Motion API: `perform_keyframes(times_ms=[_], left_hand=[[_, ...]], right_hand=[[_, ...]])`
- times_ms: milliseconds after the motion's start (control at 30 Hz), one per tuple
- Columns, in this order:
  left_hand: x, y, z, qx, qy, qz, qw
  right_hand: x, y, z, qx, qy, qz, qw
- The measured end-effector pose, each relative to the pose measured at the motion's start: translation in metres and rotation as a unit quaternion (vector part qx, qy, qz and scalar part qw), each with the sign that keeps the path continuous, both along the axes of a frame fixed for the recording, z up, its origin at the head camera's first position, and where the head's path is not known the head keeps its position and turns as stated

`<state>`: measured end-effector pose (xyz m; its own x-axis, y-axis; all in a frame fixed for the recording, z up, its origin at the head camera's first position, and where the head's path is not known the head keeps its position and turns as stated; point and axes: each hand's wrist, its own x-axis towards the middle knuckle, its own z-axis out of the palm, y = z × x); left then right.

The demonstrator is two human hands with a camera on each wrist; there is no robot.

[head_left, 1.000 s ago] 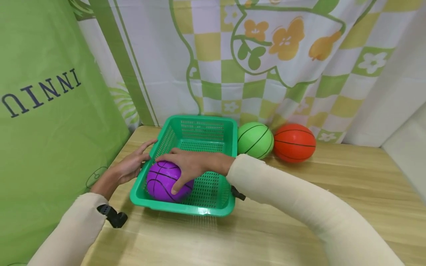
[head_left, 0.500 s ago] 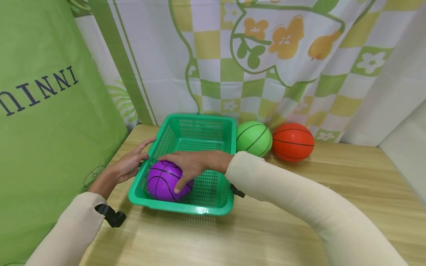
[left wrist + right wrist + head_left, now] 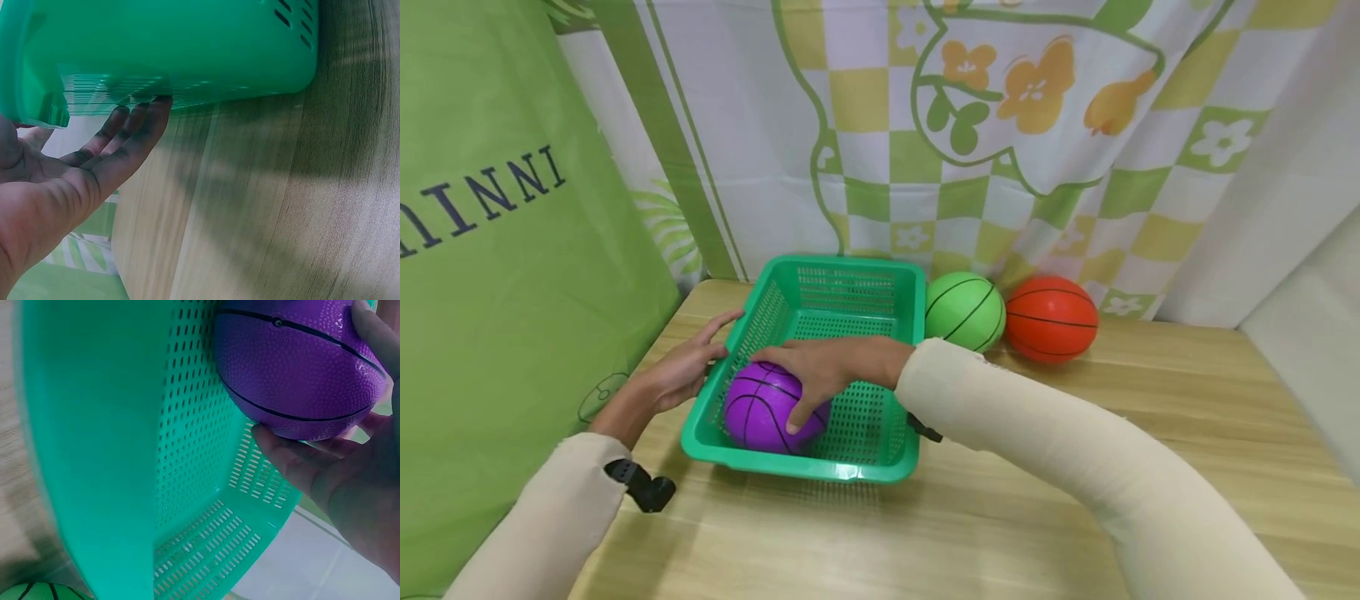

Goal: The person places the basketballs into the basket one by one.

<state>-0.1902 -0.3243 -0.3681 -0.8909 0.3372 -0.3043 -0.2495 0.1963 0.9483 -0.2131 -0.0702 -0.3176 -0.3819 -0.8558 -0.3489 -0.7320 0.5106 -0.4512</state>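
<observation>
A purple ball with black basketball lines sits in the near left corner of a green perforated plastic basket. My right hand holds the ball from above, thumb on the near side and fingers round the far side. The right wrist view shows the fingertips and thumb against the purple ball. My left hand is at the basket's left side. In the left wrist view that hand touches the outer wall of the basket with fairly straight fingers; its thumb is partly hidden by the rim.
To the right of the basket a light green ball and a red ball lie side by side on the wooden table. A patterned curtain hangs behind, and a green cloth hangs along the left.
The whole scene has shifted slightly left in the head view. Both hands keep their places on the ball and the basket, and the purple ball stays in the same corner.
</observation>
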Motion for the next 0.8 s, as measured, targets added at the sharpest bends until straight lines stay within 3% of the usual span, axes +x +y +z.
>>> perform_keyframes(times_ms=[600, 800], left_hand=[[0.002, 0.002, 0.003, 0.007, 0.002, -0.001, 1.0], [0.002, 0.002, 0.002, 0.005, 0.001, 0.008, 1.0]], right_hand=[[-0.002, 0.012, 0.012, -0.04, -0.01, 0.021, 0.999], [-0.003, 0.022, 0.018, -0.051, 0.01, 0.021, 0.998]])
